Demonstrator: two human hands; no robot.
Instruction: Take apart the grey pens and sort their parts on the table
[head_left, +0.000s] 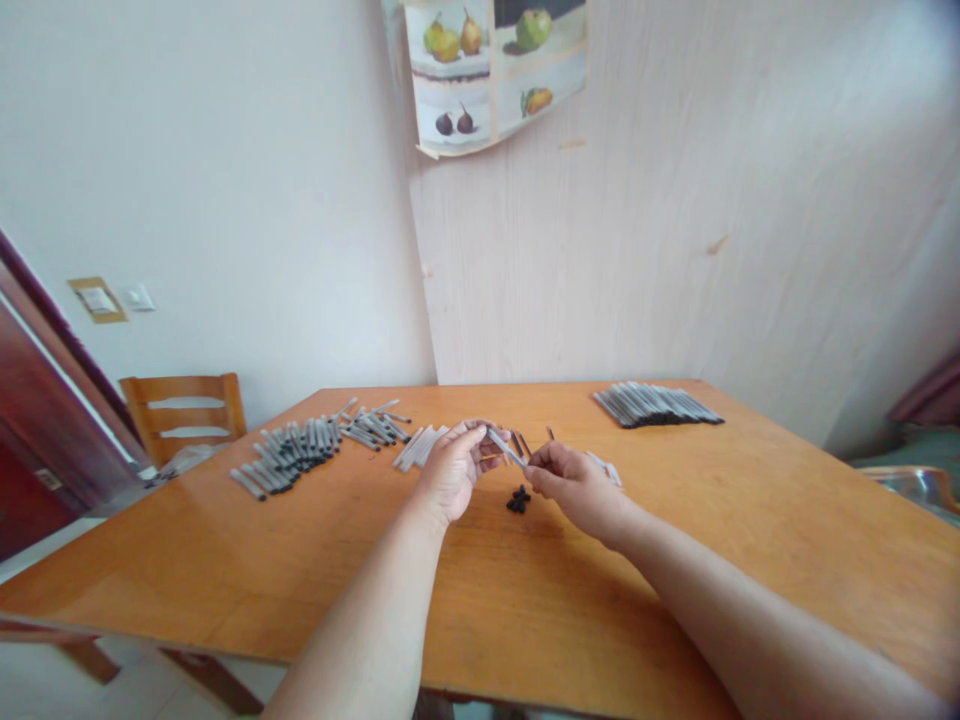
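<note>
**2 hands, 1 grey tube over the tabletop**

Both forearms reach in from the near edge of the tabletop (525,600) and meet over its middle. Left hand (450,470) and right hand (574,485) share 1 slim grey tube (501,443): the left fingers are closed around its far end, and the right fingertips pinch at its near end. It slants between the 2 hands, raised off the wood, pale grey and straight.

Just below the grip lies 1 small cluster of black caps (517,499), too small to count. Toward the far left edge sprawls 1 loose heap of grey tubes with dark ends (300,450), and 1 smaller pale bunch (420,445) lies just beside the left hand. Near the far right corner sits 1 neat stack of tubes (656,403). 1 wooden chair (184,405) stands off the left edge.
</note>
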